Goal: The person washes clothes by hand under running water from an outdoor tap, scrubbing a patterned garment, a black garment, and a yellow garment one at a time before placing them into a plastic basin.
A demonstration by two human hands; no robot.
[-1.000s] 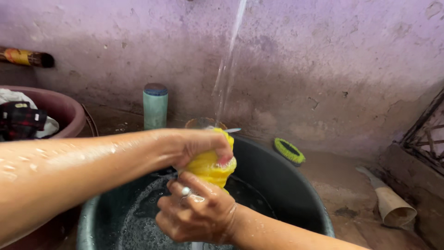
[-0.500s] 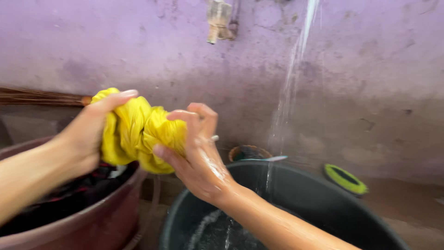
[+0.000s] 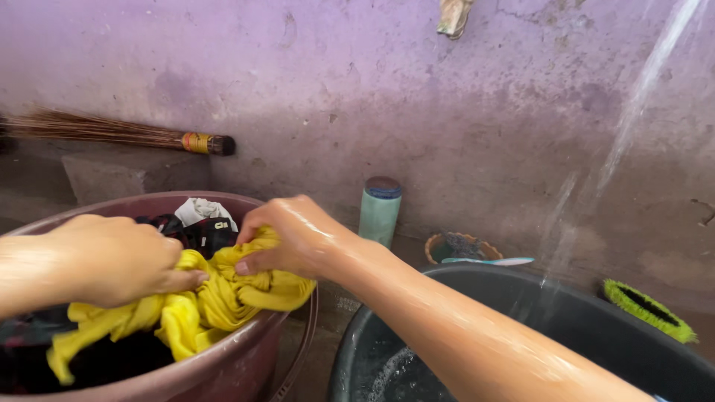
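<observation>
Cloth: yellow cloth [image 3: 201, 301], wet & twisted, lies over the rim of the maroon tub [image 3: 231, 365], on top of dark clothes inside; one loose end trails down-left.
L hand: left hand [image 3: 112, 260] on the cloth's left part, fingers curled together & pressed into the fabric, thumb side touching it.
R hand: right hand [image 3: 287, 238] reaches across from the right, wet; fingers clamped on the bunched middle of the cloth, thumb pinching a fold.
Tub contents: dark garments + white piece [image 3: 201, 210] at the back.
Black basin [image 3: 588, 320]: just right of the maroon tub, under the right forearm, soapy water in it.
Water stream [image 3: 633, 104]: falls along the purple wall [image 3: 335, 74] at far right, into the basin.
Floor by wall: teal bottle [image 3: 380, 211] upright; small pot [image 3: 462, 248] beside it w/ a pale utensil across its top; green scrub brush [image 3: 648, 309] behind the basin.
Broom [image 3: 119, 132]: lies on a ledge, upper left.
</observation>
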